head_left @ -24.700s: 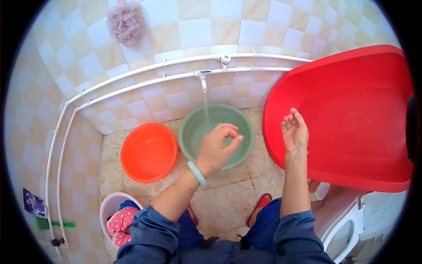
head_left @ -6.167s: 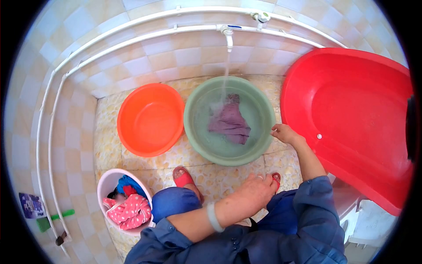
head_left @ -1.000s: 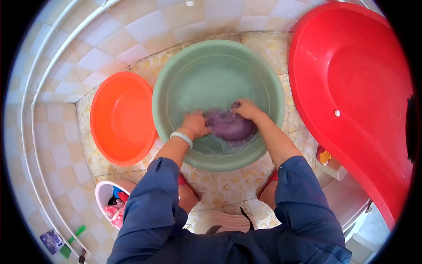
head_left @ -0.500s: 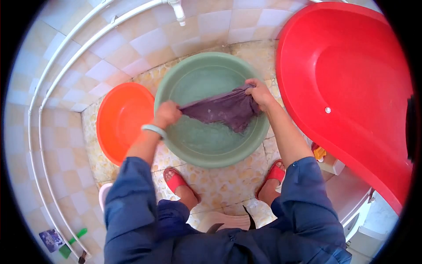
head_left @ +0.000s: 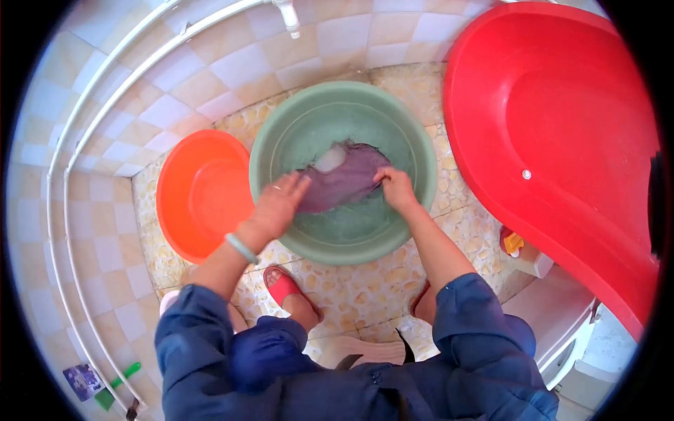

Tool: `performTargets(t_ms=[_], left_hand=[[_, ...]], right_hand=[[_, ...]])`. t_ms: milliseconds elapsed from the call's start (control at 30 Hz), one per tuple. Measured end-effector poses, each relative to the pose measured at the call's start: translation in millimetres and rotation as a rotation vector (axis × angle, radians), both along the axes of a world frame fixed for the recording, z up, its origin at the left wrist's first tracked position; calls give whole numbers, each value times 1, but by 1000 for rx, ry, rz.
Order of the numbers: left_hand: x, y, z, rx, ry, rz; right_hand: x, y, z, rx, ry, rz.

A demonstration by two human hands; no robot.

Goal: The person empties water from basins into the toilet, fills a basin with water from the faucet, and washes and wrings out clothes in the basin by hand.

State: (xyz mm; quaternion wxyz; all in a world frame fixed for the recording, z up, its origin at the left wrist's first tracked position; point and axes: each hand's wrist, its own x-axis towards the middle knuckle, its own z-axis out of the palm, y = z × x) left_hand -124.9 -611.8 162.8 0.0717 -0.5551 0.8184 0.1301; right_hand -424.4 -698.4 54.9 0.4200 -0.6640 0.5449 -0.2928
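A wet purple cloth (head_left: 344, 184) lies spread in the water of a round green basin (head_left: 342, 255), part of it under the surface. A pale, whitish patch, perhaps trapped air or suds, shows at its upper edge. At the right end, my right hand (head_left: 397, 188) pinches the cloth between thumb and fingers. My left hand (head_left: 277, 205) is over the basin's left rim, its fingers stretched out against the cloth's left end. What the left thumb does is hidden.
An orange basin (head_left: 200, 189) stands close on the left. To the right leans a large red tub (head_left: 562, 133). White pipes (head_left: 98, 88) and a tap (head_left: 288, 19) run along the tiled wall. Behind me is a low stool (head_left: 361, 351).
The cloth has gone from stretched between both hands to lying lower in the water. My right hand has come down and inward; the left hand's fingers have straightened.
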Motion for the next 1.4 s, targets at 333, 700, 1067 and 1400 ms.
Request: performTargets(t_ms=[333,700,1067,1400], left_hand=[[-37,1,-59,391,120,255],[-40,-35,-89,460,106,97],[15,-94,123,-3,331,267],[-24,-32,-37,235,-83,93]], right_hand=[[32,19,-5,217,401,81],[19,-35,5,461,685,544],[17,-93,199,466,290,667],[13,-2,9,-257,734,579]])
